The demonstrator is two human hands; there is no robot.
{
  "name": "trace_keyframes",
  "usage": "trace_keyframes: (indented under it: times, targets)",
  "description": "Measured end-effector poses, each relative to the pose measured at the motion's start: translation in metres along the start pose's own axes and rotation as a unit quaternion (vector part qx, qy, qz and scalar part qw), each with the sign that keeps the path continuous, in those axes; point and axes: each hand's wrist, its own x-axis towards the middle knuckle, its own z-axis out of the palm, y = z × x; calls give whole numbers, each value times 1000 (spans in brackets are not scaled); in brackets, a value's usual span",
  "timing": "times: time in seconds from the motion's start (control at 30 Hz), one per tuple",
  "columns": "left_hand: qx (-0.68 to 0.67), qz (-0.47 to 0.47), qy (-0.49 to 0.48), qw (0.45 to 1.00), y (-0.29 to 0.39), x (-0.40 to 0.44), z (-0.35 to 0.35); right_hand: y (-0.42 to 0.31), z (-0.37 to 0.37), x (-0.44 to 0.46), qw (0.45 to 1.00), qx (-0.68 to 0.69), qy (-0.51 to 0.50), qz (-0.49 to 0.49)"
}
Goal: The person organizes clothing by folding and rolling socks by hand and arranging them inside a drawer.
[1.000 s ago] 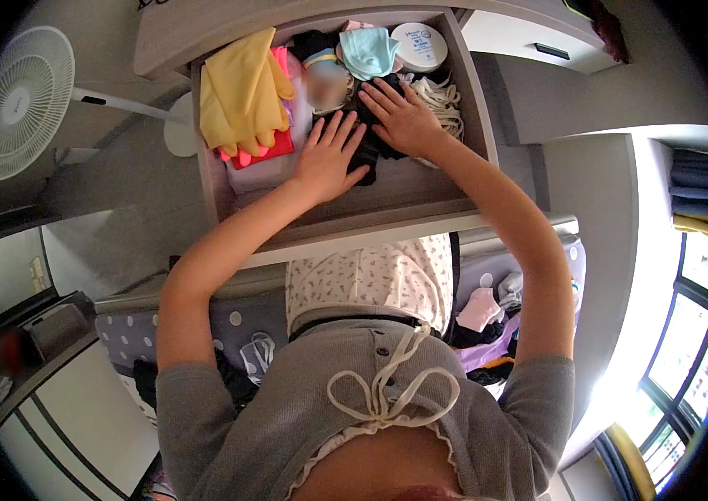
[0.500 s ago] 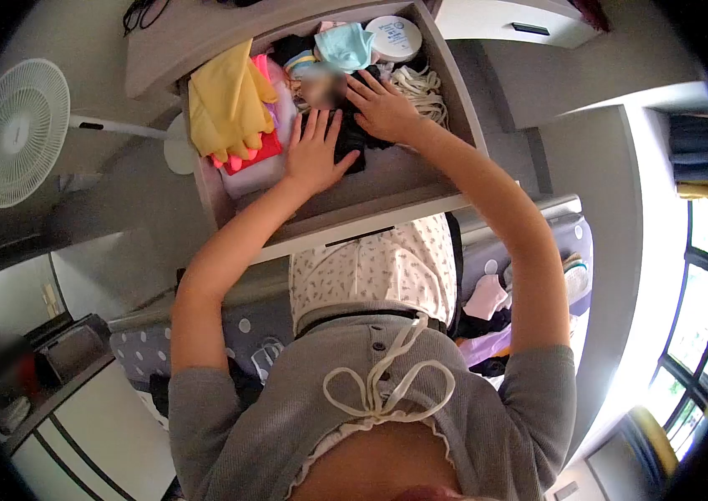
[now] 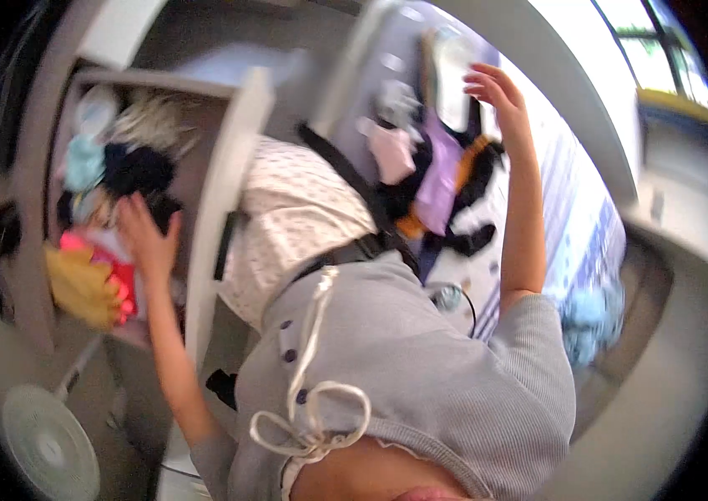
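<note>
My left hand (image 3: 149, 238) lies in the open drawer (image 3: 229, 159), fingers spread, at the edge of black clothing (image 3: 139, 171). Close to it are a pale blue cloth (image 3: 85, 163), a red cloth (image 3: 123, 284) and a yellow cloth (image 3: 83, 285). My right hand (image 3: 500, 96) is raised over the bed, holding nothing, its fingers slightly bent and apart. Below it on the bed lie a lilac garment (image 3: 437, 175), a pink cloth (image 3: 391, 154) and black garments with orange parts (image 3: 472, 171). Motion blurs much of the view.
Also in the drawer are a round white container (image 3: 97, 113) and a bundle of cream straps (image 3: 154, 123). A white fan (image 3: 51, 442) stands at lower left. A light blue bundle of cloth (image 3: 594, 324) lies at the bed's right end.
The view has swung round toward the bed. My right hand has left the drawer and moved over the bed's clothes. My left hand has stayed in the drawer.
</note>
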Motion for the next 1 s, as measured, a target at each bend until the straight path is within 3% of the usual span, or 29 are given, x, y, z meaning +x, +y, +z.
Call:
trace_keyframes:
  times: [0.07, 0.1, 0.13, 0.2, 0.23, 0.3, 0.4, 0.47, 0.57, 0.6, 0.67, 0.73, 0.77, 0.8, 0.87, 0.93, 1.0]
  targets:
    - [12, -2, 17, 1000, -1, -2, 9, 39, -76, -71, 967, -140, 152, 152]
    - [7, -2, 15, 1000, 1, -5, 12, 84, -120, -113, 938, -235, 155, 201]
    - [6, -6, 16, 1000, -2, -6, 5, 83, -134, -155, 890, -311, 159, 293]
    - [-3, -15, 12, 1000, -6, -6, 9, 125, -151, -224, 843, -290, 103, 442]
    - [-10, -15, 10, 1000, -7, -6, 10, 184, -169, -267, 851, -350, -23, 391]
    - [-17, -13, 10, 1000, -7, -7, 8, 157, -117, -271, 778, -168, 69, 601]
    - [-23, -7, 13, 1000, -5, -8, 4, 197, -81, -286, 711, 121, 59, 690]
    - [-31, -8, 11, 999, -3, -7, 1, 227, -62, -289, 731, 82, 224, 639]
    - [-30, -12, 12, 999, -3, -8, 0, 241, -56, -277, 805, 208, 284, 478]
    - [-30, -9, 16, 999, -3, -7, 1, 226, -57, -264, 805, 236, 328, 435]
    - [-34, -2, 25, 999, -4, -6, 2, 215, -71, -247, 792, 398, 321, 334]
    - [-40, 2, 31, 999, -5, -6, 4, 207, -82, -233, 856, 250, 360, 274]
    - [-44, 4, 32, 999, -7, -6, 4, 212, -80, -220, 834, 42, 447, 322]
    - [-47, 5, 32, 998, -7, -6, 4, 193, -71, -208, 843, -141, 426, 297]
    - [-37, -2, 23, 999, -6, -7, 2, 149, -50, -181, 846, -257, 373, 280]
    - [-34, -3, 23, 999, -7, -7, 2, 162, -50, -164, 894, -305, 290, 152]
    - [-40, 7, 29, 999, -8, -6, 3, 141, -35, -144, 875, -310, 288, 237]
